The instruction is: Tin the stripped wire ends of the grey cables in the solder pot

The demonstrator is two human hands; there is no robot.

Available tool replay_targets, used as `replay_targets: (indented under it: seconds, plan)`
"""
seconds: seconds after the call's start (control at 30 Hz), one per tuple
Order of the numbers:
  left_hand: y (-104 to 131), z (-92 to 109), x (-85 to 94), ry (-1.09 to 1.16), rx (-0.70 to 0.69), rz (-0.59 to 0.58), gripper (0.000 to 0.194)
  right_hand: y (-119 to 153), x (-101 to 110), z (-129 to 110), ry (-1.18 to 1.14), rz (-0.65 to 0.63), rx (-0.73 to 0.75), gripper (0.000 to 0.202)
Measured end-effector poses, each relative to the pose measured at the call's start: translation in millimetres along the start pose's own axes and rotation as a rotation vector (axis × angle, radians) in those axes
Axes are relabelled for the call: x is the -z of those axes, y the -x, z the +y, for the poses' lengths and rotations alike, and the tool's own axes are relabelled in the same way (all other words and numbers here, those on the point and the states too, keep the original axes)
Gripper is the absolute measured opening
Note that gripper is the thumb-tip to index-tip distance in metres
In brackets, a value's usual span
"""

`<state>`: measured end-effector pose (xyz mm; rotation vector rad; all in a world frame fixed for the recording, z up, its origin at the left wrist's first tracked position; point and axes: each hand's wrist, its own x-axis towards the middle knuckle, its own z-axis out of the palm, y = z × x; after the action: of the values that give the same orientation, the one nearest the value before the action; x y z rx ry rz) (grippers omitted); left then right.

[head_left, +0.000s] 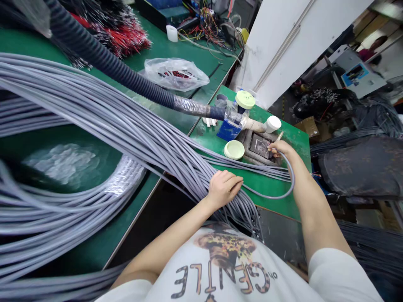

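Our right hand (278,149) pinches one grey cable (292,184) close to its end, above the dark pan (261,144) that sits between the far and near edges of the small green counter (300,147); whether the tip touches the pan we cannot tell; our left hand (224,186) rests curled over the thick cable bundle (141,130), just off that counter's near edge, and we cannot tell if its fingers grip. We judge the work partway along: this one cable is at the pan; a few separate cables (252,167) lie across towards the right edge, where coloured wire ends (315,175) show; whether those are finished is unclear; most cables remain bundled together.
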<state>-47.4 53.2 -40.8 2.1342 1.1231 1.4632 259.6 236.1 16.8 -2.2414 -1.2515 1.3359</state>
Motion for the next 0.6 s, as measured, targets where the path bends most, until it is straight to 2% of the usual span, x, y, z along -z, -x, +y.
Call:
replay_targets:
  seconds: [0.37,0.6]
  plan:
    - [-1,0,-0.2,-0.024,-0.019,0.012,0.010,-8,0,5,0.013,-0.006,-0.012,0.014]
    - [-1,0,-0.9,-0.023,-0.023,0.023,0.009,11,-2,-6,0.013,0.010,0.043,0.015]
